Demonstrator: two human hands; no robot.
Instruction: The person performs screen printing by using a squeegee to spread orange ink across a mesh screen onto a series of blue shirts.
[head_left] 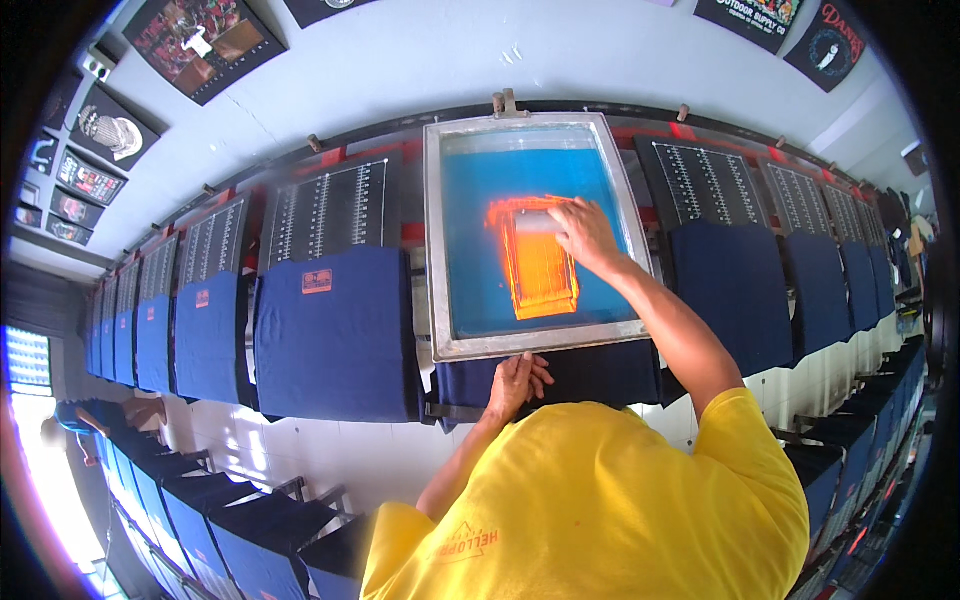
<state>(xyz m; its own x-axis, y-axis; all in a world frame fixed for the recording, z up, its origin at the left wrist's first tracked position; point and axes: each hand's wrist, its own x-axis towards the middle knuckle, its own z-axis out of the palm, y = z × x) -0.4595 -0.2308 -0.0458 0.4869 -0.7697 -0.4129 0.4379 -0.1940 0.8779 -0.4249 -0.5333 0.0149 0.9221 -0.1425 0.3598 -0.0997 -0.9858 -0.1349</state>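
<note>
A silver-framed printing screen point(436, 240) with blue mesh lies over a navy shirt on a board in front of me. Bright orange ink point(543, 275) covers a rectangular patch at the middle of the mesh. My right hand point(588, 235) grips a squeegee point(536, 222) at the far end of this patch; the fingers partly hide it. At the screen's near edge, my left hand point(517, 385) holds nothing, its fingers loosely bent and apart. One fingertip reaches the frame's rim, though contact is hard to tell.
Navy shirts on boards stand in a row to the left point(335, 345) and right point(725, 290); those on the left bear small orange prints. A clamp point(507, 103) sits behind the screen. Another row of shirts point(240, 530) runs behind me. A person point(100, 415) bends at far left.
</note>
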